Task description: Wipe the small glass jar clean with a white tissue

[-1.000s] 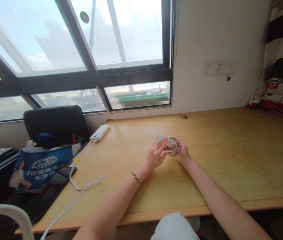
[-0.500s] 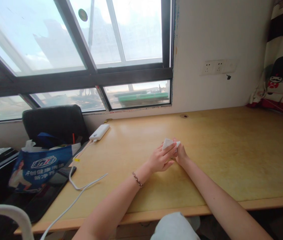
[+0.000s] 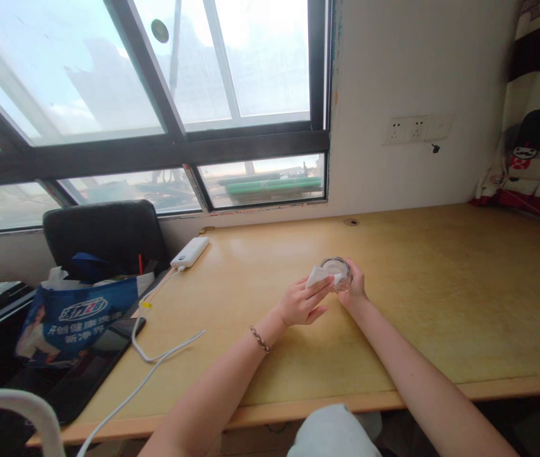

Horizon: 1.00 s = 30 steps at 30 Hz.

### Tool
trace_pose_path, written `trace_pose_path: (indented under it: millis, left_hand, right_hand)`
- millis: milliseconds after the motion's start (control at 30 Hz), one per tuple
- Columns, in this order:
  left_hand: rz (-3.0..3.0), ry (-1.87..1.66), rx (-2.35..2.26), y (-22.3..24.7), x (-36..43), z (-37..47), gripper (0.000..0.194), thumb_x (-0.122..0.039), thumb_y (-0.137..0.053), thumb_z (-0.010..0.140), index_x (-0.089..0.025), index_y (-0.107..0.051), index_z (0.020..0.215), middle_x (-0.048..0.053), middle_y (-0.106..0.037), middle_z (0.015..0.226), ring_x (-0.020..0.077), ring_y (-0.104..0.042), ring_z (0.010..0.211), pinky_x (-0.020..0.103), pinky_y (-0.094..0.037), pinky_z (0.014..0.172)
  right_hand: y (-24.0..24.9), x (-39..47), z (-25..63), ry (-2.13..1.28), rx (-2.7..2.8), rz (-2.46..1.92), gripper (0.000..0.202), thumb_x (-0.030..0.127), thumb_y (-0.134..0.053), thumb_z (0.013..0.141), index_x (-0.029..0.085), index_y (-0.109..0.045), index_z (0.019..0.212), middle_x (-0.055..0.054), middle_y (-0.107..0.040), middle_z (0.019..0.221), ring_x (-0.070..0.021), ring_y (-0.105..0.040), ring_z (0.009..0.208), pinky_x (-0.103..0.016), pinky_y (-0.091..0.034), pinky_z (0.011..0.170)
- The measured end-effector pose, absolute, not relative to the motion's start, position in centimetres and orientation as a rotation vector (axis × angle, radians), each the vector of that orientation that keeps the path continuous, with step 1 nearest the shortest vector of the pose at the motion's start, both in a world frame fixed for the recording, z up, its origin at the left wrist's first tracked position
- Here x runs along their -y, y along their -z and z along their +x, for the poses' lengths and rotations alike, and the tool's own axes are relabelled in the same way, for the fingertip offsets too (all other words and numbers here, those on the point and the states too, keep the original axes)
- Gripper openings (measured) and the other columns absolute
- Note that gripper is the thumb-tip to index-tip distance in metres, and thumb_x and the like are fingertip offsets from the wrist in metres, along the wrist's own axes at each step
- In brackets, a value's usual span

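The glass vessel (image 3: 342, 267) is at the centre of the frame, slightly right and below the middle, over the wooden table (image 3: 441, 298). Whether its base touches the tabletop cannot be told.

Handling, as judged: the vessel is rigid, moderately light, smooth enough to slip and liable to chip if knocked. The sound hold is around the outer wall, below the rim. The white tissue (image 3: 316, 276) is judged soft, very light and easily torn; it is best kept flat under several fingers.

Grip: the right hand (image 3: 356, 285) is curled around the right side of the vessel, holding it. The left hand (image 3: 298, 304) holds the tissue beneath its extended fingers against the near-left part of the rim, with the thumb standing apart. The fingertips' exact depth inside the vessel cannot be told.

Appearance: the vessel is clear and colourless, round-mouthed, with a thick-looking, wavy or faceted wall. Its mouth faces up toward the viewer. The tissue is plain white and folded, one corner jutting to the upper left. Left of centre, well apart, lies a white power bank (image 3: 190, 252) with a white cable (image 3: 148, 359).
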<state>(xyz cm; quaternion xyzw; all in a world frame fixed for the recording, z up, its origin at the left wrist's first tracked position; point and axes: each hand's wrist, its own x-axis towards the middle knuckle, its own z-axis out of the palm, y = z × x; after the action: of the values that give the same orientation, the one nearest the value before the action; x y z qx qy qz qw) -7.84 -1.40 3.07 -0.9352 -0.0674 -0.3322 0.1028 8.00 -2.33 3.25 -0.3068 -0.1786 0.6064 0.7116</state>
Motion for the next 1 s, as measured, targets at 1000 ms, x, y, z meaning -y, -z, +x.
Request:
trace_pose_path:
  millis: [1000]
  left_hand:
    - [-2.722,1.117,0.714,-3.1,1.7,-7.2,0.044,-0.028,-0.031,0.086,-0.013,-0.034,0.127,0.014,-0.039,0.129,0.0214,-0.038,0.118,0.04,-0.036,0.095]
  right_hand:
    - [-2.4,2.0,7.1,-1.285,0.447,-0.691,0.026,0.038,-0.05,0.072,0.015,-0.062,0.07,-0.002,-0.067,0.064,-0.0161,-0.061,0.056,-0.027,-0.048,0.054]
